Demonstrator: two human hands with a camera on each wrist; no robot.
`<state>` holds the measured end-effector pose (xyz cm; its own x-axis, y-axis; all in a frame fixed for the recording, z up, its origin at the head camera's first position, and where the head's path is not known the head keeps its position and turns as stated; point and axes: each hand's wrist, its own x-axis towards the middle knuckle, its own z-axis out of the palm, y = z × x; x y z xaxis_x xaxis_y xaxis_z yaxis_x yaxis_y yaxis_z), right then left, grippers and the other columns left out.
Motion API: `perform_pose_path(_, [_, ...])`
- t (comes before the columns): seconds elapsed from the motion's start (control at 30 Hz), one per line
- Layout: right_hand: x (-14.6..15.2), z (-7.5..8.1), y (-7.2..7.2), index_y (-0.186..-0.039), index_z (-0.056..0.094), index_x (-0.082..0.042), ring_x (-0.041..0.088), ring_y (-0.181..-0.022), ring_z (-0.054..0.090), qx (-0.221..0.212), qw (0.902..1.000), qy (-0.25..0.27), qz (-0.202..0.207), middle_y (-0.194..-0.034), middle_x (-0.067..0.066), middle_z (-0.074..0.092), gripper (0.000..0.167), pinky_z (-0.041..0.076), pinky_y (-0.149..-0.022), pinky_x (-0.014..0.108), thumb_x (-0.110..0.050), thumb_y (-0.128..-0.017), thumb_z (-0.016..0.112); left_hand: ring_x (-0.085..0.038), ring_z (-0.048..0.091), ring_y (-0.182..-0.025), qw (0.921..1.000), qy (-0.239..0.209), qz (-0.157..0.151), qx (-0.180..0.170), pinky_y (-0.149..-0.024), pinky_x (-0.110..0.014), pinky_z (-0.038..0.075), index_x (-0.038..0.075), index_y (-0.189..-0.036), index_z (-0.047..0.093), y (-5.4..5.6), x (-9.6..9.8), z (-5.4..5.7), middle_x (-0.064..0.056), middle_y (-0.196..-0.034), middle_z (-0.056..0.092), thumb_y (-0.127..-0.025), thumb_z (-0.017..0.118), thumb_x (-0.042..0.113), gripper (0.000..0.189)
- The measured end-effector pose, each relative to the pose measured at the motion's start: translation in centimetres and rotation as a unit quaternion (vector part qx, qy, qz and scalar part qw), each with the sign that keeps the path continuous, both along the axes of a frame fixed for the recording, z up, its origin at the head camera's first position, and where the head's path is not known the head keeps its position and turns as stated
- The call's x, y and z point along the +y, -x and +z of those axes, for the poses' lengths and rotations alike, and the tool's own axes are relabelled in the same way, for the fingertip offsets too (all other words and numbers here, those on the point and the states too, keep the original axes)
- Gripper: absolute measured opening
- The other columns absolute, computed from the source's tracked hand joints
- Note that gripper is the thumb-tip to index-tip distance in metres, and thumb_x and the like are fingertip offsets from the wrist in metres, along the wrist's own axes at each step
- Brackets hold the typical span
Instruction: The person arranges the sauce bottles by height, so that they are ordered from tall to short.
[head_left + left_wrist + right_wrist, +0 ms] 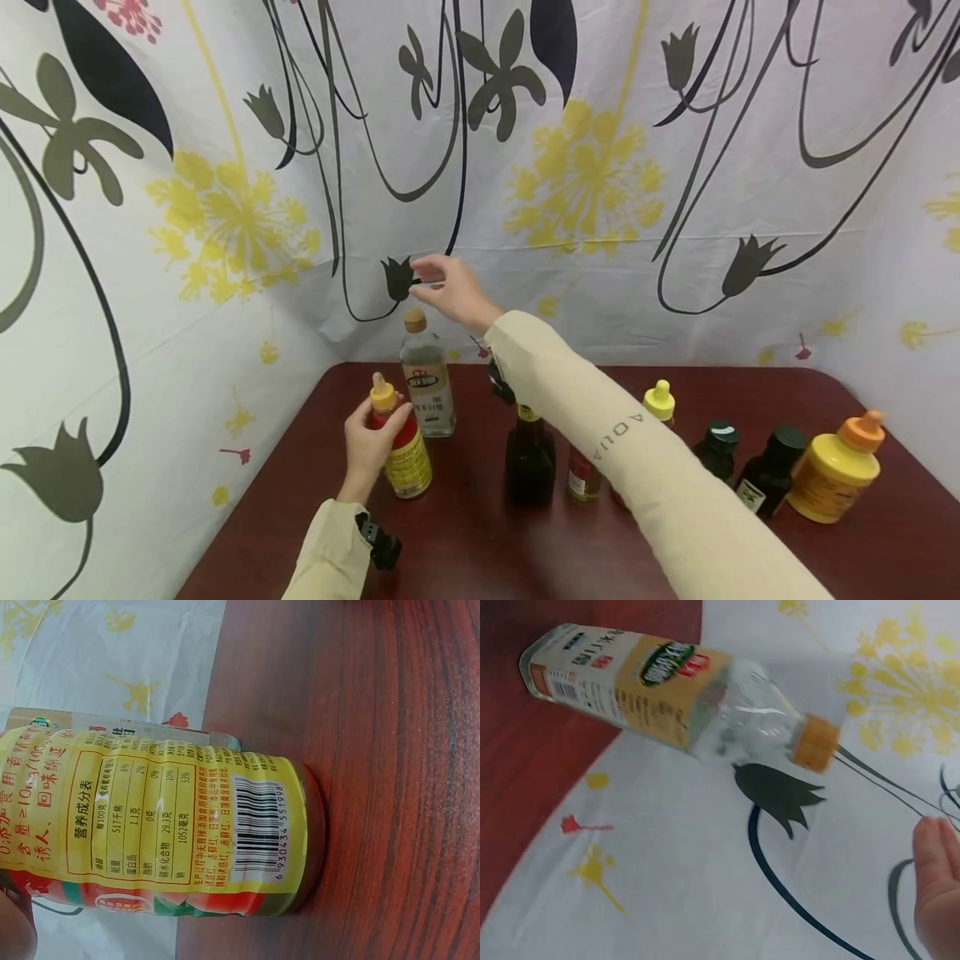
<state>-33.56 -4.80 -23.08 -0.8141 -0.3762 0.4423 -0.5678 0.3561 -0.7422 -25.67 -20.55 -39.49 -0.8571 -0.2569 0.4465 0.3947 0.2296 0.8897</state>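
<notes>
My left hand (369, 446) grips a red squeeze sauce bottle (408, 468) with a yellow label and yellow nozzle cap, thumb and fingers on its upper part. The left wrist view shows that bottle's label (180, 817) and barcode up close. Just behind it stands a clear glass vinegar bottle (429, 387) with an orange cap and pale label. Above and slightly right of that cap, my right hand (450, 290) hovers with fingers loosely bent and nothing in them. In the right wrist view, the fingers (937, 862) are apart from the capped vinegar bottle (660, 682).
Right of centre on the dark red table (472, 550) stand a dark bottle (530, 467), a small red-tinted bottle (583, 479) and a yellow-capped bottle (660, 402), partly behind my right sleeve. Dark bottles (768, 473) and a yellow squeeze bottle (832, 479) stand farther right. Patterned cloth (480, 208) hangs behind.
</notes>
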Motion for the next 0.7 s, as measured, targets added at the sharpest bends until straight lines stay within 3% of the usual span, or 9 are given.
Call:
perform_pose_path(0.17, [1.7,1.4,-0.7,-0.114,0.056,-0.004,0.016,-0.095,0.056,0.028,0.9991,0.007,0.032,-0.109,0.008,0.058,0.030,0.045,-0.079,0.024,-0.012,-0.085,0.059,-0.006,0.058,-0.076,1.0000,-0.001,-0.001,0.006,-0.067,-0.021,0.048,-0.002,-0.097,0.063,-0.1,0.0,-0.1,-0.016,-0.093,0.063,-0.076,0.070,0.009,0.025])
perform_pose_path(0.43, [5.4,3.1,-2.5,-0.110,0.058,-0.002,0.015,-0.088,0.058,0.062,0.9969,-0.009,0.047,-0.103,0.009,0.061,0.028,0.046,-0.075,0.025,-0.011,-0.084,0.060,-0.006,0.057,-0.077,1.0000,-0.003,-0.001,0.003,-0.068,-0.020,0.047,-0.003,-0.098,0.063,-0.1,0.4,-0.1,-0.015,-0.094,0.063,-0.076,0.070,0.009,0.026])
perform_pose_path(0.7, [11.1,4.8,-4.7,-0.109,0.059,0.002,0.015,-0.083,0.060,0.060,0.9959,0.065,0.022,-0.100,0.011,0.063,0.030,0.048,-0.074,0.028,-0.009,-0.082,0.063,-0.004,0.057,-0.077,1.0000,-0.001,0.005,0.004,-0.067,-0.019,0.047,-0.004,-0.099,0.062,-0.4,0.2,0.0,-0.016,-0.095,0.063,-0.076,0.069,0.008,0.026])
